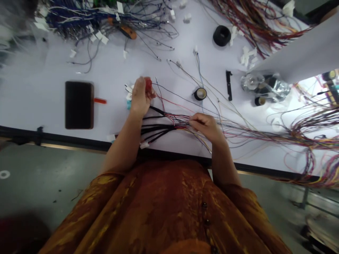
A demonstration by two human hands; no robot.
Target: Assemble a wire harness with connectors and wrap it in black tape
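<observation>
Head view, looking down at a white bench (111,76).

- Left hand (140,97): fingers curled tight around a small red piece (148,84). Most of it is hidden by the fingers; whether it is a connector or a cap cannot be told. Thin wires run from it toward the right.
- Right hand (206,126): thumb and fingertips pinched on strands of the wire harness (173,123), which lies on the bench near the front edge, between the two hands. How many strands it grips is too fine to see.
- The harness splits into black-sleeved branches (155,131) on the left; one ends in a white connector (144,144). On the right the coloured strands fan out and run out of view.
- Small tape roll (200,94) just beyond the right hand, apart from it. Larger black tape roll (221,35) further back.
- Dark flat rectangle (79,104) well left of the hands, a red stub (100,101) touching its right side; kind unclear.
- Black strip (229,84) and crumpled clear plastic (265,84) to the right, contents blurred.
- Orange-handled tool (128,31) half buried in blue and grey wires at the back.
</observation>
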